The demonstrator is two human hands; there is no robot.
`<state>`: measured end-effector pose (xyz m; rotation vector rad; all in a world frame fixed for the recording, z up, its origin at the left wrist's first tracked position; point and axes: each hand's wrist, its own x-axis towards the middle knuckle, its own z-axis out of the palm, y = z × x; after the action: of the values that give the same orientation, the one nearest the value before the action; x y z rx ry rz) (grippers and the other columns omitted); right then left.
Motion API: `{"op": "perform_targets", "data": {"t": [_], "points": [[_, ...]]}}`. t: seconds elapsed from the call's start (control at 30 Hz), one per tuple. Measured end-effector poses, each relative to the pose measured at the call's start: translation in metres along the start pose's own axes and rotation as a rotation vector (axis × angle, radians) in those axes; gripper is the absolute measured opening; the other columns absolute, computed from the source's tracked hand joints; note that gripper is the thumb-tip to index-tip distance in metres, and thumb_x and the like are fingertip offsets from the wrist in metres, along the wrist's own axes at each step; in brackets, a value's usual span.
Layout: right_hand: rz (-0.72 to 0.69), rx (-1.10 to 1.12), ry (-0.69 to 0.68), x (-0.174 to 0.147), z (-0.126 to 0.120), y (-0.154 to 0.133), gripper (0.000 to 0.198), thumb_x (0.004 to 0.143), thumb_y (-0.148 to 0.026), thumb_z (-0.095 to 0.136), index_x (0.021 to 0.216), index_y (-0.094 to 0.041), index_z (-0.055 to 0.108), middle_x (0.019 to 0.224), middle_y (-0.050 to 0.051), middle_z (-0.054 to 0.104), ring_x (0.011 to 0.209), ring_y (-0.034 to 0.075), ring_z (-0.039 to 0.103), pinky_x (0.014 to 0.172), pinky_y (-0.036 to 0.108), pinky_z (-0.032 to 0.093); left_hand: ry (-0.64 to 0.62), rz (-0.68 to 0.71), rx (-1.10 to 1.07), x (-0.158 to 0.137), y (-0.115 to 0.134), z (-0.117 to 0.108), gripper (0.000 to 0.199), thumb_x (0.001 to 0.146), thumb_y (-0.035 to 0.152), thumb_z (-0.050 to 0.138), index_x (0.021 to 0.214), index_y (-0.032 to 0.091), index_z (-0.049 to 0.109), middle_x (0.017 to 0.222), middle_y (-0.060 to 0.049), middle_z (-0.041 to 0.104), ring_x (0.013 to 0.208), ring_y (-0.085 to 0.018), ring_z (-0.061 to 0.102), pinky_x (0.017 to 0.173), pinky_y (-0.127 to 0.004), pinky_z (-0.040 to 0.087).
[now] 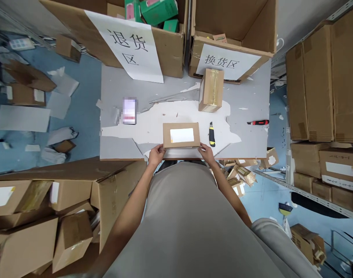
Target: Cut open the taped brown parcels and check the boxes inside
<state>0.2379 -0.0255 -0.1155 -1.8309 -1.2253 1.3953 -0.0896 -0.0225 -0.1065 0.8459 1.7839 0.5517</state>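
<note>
A small cardboard box (167, 136) with a white label on top lies near the front edge of the table. My left hand (157, 154) grips its lower left corner, and my right hand (206, 153) grips the lower right corner. Just right of the box lies a yellow and black utility knife (211, 135). Behind it stands a taller taped cardboard box (211, 90). A phone (129, 111), blurred out, rests on the table to the left. Farther right is a red and black utility knife (258, 122).
Two large open cartons stand at the table's back: the left carton (170, 52) holds green boxes, the right carton (251, 31) a few small items. A big carton (118, 197) full of boxes is at lower left. Stacked boxes (318, 85) fill the right shelf.
</note>
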Motion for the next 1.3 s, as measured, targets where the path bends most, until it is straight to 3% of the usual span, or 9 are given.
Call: {"op": "perform_targets", "data": {"t": [0.27,0.47,0.57,0.67,0.77,0.97,1.2,1.3], "points": [[-0.157,-0.039,0.133,0.014,-0.029,-0.048,0.062,0.097,-0.075,0.074,0.122,-0.020,0.090,0.125,0.014,0.084,0.115,0.031,0.080,0.108,0.044,0.067,0.124,0.227,0.019,-0.011,0.039,-0.014,0.044,0.095,0.055,0.077,0.115,0.018,0.088,0.121,-0.014,0.086,0.109,-0.030,0.081,0.105,-0.041,0.065],[-0.083,-0.122,0.105,0.022,-0.028,-0.046,0.062,0.096,-0.077,0.074,0.116,-0.021,0.090,0.122,0.015,0.087,0.114,0.034,0.082,0.110,0.048,0.066,0.089,0.094,0.013,-0.002,0.031,-0.006,0.046,0.093,0.059,0.078,0.108,0.017,0.088,0.103,-0.012,0.088,0.106,-0.031,0.082,0.106,-0.042,0.063],[-0.069,-0.046,0.097,0.021,-0.029,-0.031,0.069,0.100,-0.080,0.065,0.124,-0.020,0.087,0.126,0.015,0.087,0.117,0.034,0.082,0.110,0.049,0.066,0.063,0.058,-0.115,0.003,0.016,-0.005,0.057,0.100,0.067,0.068,0.112,0.015,0.086,0.110,-0.014,0.088,0.109,-0.031,0.082,0.105,-0.042,0.065],[0.014,0.015,0.076,0.018,-0.033,-0.014,0.068,0.103,-0.075,0.061,0.135,-0.019,0.083,0.123,0.016,0.087,0.110,0.032,0.083,0.105,0.052,0.068,0.043,0.023,-0.097,0.007,0.000,-0.008,0.054,0.103,0.060,0.063,0.125,0.014,0.084,0.122,-0.017,0.087,0.111,-0.030,0.083,0.107,-0.044,0.065],[0.080,-0.018,0.046,0.013,-0.031,0.001,0.058,0.099,-0.060,0.066,0.137,-0.019,0.082,0.122,0.015,0.087,0.108,0.031,0.083,0.107,0.055,0.067,0.020,-0.002,0.002,0.007,-0.013,-0.009,0.047,0.095,0.043,0.072,0.132,0.016,0.082,0.129,-0.018,0.086,0.114,-0.031,0.082,0.114,-0.047,0.063],[0.033,-0.025,-0.028,0.006,-0.013,0.008,0.056,0.085,-0.037,0.072,0.138,-0.022,0.082,0.133,0.011,0.087,0.121,0.031,0.078,0.118,0.052,0.061,-0.048,0.005,0.037,0.001,-0.016,0.006,0.069,0.082,0.022,0.076,0.151,0.016,0.075,0.142,-0.017,0.081,0.106,-0.030,0.082,0.111,-0.051,0.065],[0.013,-0.008,-0.005,0.001,-0.011,0.000,0.046,0.087,-0.049,0.078,0.124,-0.024,0.086,0.146,0.013,0.079,0.137,0.034,0.070,0.117,0.051,0.062,-0.081,0.125,-0.034,-0.008,0.003,0.007,0.047,0.089,0.028,0.074,0.133,0.017,0.084,0.161,-0.015,0.071,0.151,-0.035,0.067,0.124,-0.045,0.059],[-0.061,0.024,0.024,-0.004,-0.022,-0.011,0.054,0.097,-0.066,0.072,0.126,-0.023,0.086,0.147,0.014,0.078,0.140,0.033,0.070,0.117,0.048,0.063,-0.078,0.167,-0.091,-0.013,0.014,-0.001,0.043,0.097,0.042,0.073,0.128,0.015,0.086,0.145,-0.014,0.081,0.142,-0.035,0.073,0.127,-0.048,0.057]]}}
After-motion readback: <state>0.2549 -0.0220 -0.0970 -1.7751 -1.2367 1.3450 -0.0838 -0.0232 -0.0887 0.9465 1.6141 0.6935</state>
